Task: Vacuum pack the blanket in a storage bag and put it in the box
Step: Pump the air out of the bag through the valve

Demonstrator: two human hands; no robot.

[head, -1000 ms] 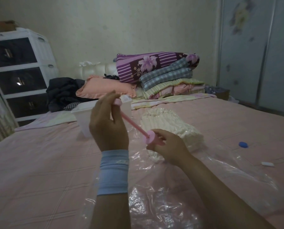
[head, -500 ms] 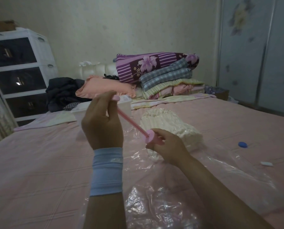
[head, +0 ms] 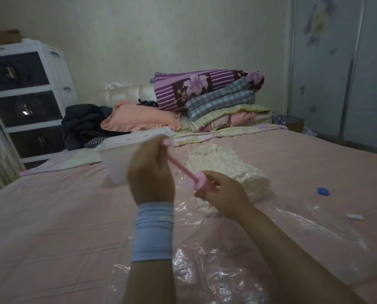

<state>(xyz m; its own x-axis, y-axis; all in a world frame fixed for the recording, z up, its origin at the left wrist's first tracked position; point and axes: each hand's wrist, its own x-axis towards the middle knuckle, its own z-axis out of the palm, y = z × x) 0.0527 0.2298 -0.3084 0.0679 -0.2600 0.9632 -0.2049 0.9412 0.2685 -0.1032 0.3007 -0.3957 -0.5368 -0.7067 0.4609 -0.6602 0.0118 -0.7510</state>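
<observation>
The left grip [head: 150, 176] curls round the thin pink rod of the pump [head: 201, 183]. The right grip [head: 222, 196] pinches its round base. Just behind them, the puffy, ribbed cream blanket [head: 227, 170] lies inside the clear, shiny bag [head: 314, 233] on the bed [head: 51, 216], near the white box [head: 119, 159].

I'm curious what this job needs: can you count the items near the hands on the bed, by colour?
Pink: 1, pump
White: 2, box, small white piece
Blue: 1, small blue piece
Cream: 1, blanket
Clear: 1, storage bag
Total: 6
</observation>
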